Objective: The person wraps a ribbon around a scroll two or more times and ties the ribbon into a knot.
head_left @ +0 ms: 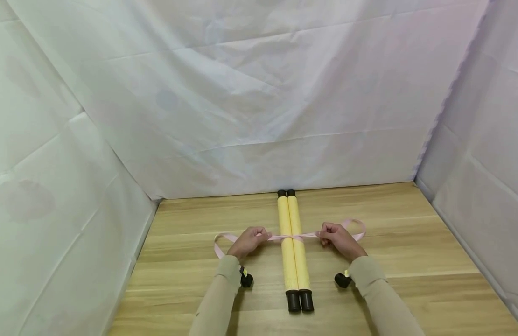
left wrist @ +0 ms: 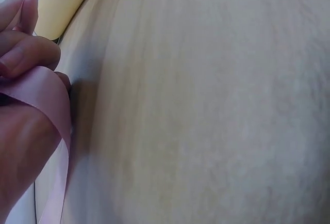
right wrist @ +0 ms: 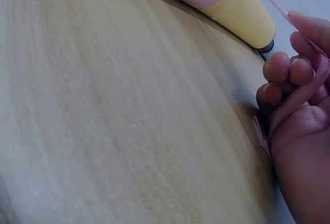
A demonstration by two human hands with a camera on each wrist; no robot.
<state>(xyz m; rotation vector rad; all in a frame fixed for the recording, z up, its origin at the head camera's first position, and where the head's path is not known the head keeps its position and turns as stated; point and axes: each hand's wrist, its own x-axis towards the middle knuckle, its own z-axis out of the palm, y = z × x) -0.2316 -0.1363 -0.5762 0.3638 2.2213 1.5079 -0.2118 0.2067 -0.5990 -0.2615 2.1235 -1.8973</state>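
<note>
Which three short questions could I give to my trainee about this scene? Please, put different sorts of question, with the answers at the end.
1. Open: What do the left hand and the right hand both pinch?
2. True or false: The two yellow rods lie crossed over each other.
3. Multiple choice: What colour are the rods' near end caps?
A) white
B) black
C) pink

Key:
1. The pink ribbon.
2. False; they lie side by side.
3. B
</note>
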